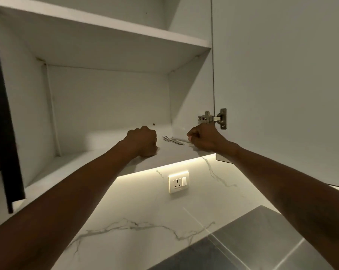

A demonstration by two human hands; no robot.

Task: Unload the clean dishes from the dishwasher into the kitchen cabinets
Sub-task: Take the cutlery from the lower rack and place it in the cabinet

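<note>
The white upper cabinet (110,102) stands open, and both my arms reach up to its bottom shelf (98,160). My left hand (143,142) is a closed fist resting on the shelf, with nothing visible in it. A steel fork (172,140) lies flat on the shelf between my hands, tines pointing left. Just behind it lies a second flat piece of cutlery (179,139); its right end runs into my right hand (203,138). That hand is curled shut at the shelf's right front corner, with the thumb pinched against the fingers on that end.
The cabinet door (281,84) hangs open on the right on a metal hinge (213,118). A dark panel edge (1,114) borders the left. An upper shelf (106,30) is above. Below are a lit marble backsplash with a wall socket (178,181) and a steel surface (262,240).
</note>
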